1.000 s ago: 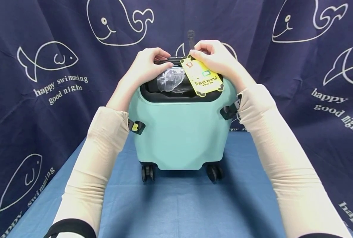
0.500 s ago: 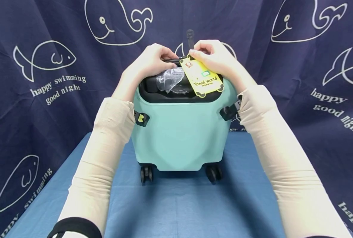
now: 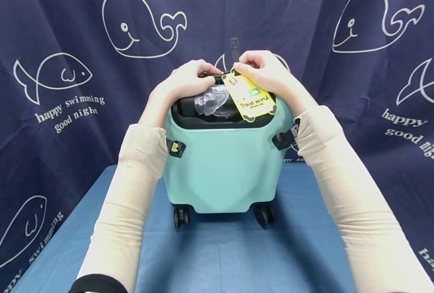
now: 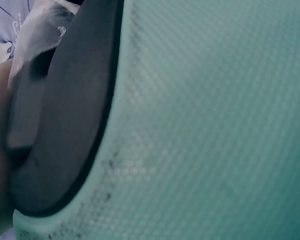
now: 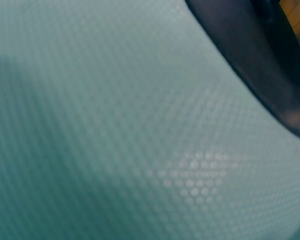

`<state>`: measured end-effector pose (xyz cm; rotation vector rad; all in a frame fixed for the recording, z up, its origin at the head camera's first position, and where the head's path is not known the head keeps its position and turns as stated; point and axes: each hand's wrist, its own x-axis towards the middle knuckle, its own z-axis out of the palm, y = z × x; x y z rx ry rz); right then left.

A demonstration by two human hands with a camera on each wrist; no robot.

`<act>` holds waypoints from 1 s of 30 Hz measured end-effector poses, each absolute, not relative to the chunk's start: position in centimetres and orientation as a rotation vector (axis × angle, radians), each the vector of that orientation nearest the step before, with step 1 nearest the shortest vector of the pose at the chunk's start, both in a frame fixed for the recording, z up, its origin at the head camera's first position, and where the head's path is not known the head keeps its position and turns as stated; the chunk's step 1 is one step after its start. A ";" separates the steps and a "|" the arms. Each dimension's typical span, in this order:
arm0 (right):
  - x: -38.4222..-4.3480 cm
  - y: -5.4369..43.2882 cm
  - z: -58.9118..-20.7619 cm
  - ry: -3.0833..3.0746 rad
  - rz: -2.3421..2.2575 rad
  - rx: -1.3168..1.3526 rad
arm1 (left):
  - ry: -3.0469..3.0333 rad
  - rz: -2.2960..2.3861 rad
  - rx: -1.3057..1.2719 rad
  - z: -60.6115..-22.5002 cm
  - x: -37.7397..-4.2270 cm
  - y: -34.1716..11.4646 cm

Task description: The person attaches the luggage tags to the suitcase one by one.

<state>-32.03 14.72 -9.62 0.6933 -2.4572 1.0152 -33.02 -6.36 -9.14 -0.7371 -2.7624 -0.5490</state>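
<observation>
A mint-green suitcase (image 3: 224, 171) stands upright on its black wheels, with a black recessed panel at its top. My left hand (image 3: 189, 79) grips the left part of the black top handle (image 3: 217, 78), thumb in front and fingers over it. Clear crinkled plastic wrap (image 3: 212, 99) hangs just below. At the right end of the handle, my right hand (image 3: 264, 73) pinches the upper end of a yellow luggage tag (image 3: 249, 97) lettered "Travel World". Its other fingers curl behind, partly hidden. A dark strap (image 3: 235, 49) sticks up beside it. Both wrist views show mostly the suitcase's dotted shell (image 4: 205, 120).
Blue cloth (image 3: 220, 256) covers the table under the suitcase. A navy curtain (image 3: 202, 24) with white whale and fish drawings hangs behind and to both sides. Small black wrist devices (image 3: 284, 138) sit close to the suitcase's sides.
My left hand has slid to the right along the handle, closer to the tag. My right hand and the tag have hardly moved.
</observation>
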 end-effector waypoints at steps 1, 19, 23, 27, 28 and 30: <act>-32.0 14.7 -9.6 -2.457 1.013 0.691 | -2.779 -0.524 -0.717 -9.0 -32.9 -6.3; -31.7 14.6 -9.4 -2.465 0.972 0.678 | -2.764 -0.620 -0.587 -8.9 -32.8 -6.2; -31.7 14.6 -9.5 -2.468 0.985 0.683 | -2.650 -0.868 -0.680 -9.3 -33.0 -6.4; -31.7 14.6 -9.5 -2.471 0.979 0.678 | -2.509 -1.179 -0.844 -9.6 -33.2 -6.5; -31.6 14.6 -9.5 -2.472 0.976 0.676 | -2.492 -1.229 -0.870 -9.6 -33.2 -6.5; -31.5 14.6 -9.5 -2.475 0.966 0.670 | -2.465 -1.295 -0.913 -9.6 -33.2 -6.7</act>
